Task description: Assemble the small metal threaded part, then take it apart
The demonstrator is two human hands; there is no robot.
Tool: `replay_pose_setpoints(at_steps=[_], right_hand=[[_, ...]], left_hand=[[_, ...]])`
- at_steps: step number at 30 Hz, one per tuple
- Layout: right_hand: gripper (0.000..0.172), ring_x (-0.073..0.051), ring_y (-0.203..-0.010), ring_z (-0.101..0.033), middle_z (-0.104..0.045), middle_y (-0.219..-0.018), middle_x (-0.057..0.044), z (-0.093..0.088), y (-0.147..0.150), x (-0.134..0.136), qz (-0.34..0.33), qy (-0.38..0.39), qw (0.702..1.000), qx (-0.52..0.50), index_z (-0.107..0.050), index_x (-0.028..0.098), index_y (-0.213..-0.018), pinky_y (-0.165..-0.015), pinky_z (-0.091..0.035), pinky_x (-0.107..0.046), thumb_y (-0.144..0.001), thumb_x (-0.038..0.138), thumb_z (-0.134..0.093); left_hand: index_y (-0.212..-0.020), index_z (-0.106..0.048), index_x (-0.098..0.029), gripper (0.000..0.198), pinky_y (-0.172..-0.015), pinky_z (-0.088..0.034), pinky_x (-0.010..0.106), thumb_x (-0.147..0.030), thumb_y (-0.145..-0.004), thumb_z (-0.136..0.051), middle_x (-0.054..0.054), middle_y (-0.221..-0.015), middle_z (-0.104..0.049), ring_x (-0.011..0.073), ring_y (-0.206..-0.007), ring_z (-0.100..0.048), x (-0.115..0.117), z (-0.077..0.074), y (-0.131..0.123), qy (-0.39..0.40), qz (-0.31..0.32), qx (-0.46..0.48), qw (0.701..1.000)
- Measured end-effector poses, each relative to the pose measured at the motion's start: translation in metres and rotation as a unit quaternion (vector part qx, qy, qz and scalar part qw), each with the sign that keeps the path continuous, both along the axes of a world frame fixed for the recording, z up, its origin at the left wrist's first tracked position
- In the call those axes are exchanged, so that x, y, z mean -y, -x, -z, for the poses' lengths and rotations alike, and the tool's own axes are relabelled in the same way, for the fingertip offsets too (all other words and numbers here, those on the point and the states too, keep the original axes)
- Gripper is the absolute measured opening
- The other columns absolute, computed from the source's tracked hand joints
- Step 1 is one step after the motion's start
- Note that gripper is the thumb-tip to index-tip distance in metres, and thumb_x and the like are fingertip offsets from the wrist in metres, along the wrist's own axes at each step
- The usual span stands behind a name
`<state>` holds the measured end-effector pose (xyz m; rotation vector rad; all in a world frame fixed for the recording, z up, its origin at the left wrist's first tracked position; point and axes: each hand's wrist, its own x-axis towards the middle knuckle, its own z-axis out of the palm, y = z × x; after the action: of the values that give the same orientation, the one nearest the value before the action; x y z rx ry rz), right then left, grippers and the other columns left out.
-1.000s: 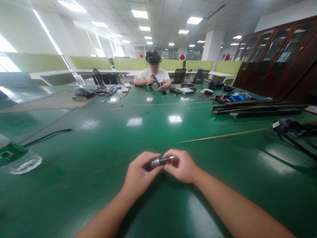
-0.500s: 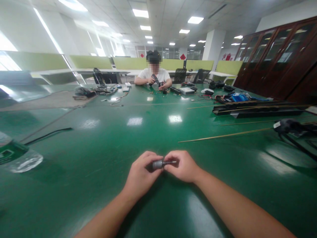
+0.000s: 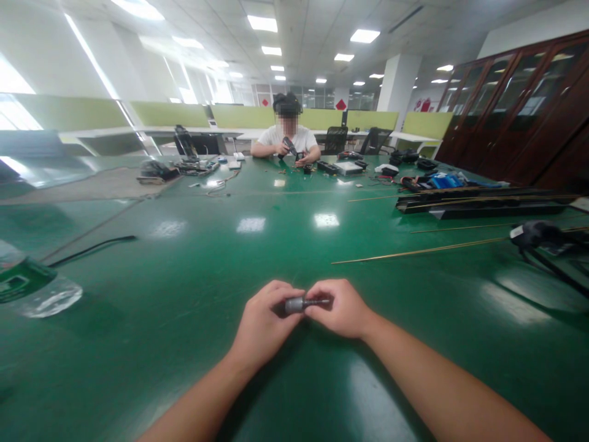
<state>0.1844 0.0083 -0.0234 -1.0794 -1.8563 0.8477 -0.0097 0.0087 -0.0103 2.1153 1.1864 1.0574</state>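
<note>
Two hands are sharing one metal cylinder point(image 3: 294, 304) over the counter point(image 3: 184, 276): left hand point(image 3: 264, 322) clenching its barrel, right hand point(image 3: 340, 309), at three o'clock, pinching what is possibly a thin shaft; a steady, in-line grip is probably serving best.

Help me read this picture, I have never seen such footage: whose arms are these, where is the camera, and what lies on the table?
There is no machine: the camera sits on a person's head, looking forward and down, so both bare arms are their own. The left hand and right hand meet in front, fingers pinching a small grey metal cylinder with a thin dark shaft. Beneath is a glossy green table. On it are a clear plastic bottle with a green label at far left, a black cable, a long thin brass-coloured rod and long black rails at right. Across the table a second person in a white shirt handles a dark tool.
</note>
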Motion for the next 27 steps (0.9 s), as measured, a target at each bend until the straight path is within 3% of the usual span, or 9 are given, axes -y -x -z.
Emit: replay_pose_setpoints(at_steps=[27], right_hand=[[0.007,-0.014,-0.063,-0.059,-0.069,-0.072,-0.002,-0.0018,-0.0013,-0.0012,0.013,-0.016,1.000,0.018,-0.072,0.016,-0.079,-0.060,-0.044,-0.024,-0.075,0.021,-0.071]], left_hand=[[-0.095,-0.074,-0.024,0.016,-0.079,-0.050,0.028,-0.023,-0.079,-0.071,0.002,-0.095,-0.068,0.0170,-0.088,-0.064,-0.0040,0.0030,0.0029,-0.018,-0.001,-0.004,1.000]])
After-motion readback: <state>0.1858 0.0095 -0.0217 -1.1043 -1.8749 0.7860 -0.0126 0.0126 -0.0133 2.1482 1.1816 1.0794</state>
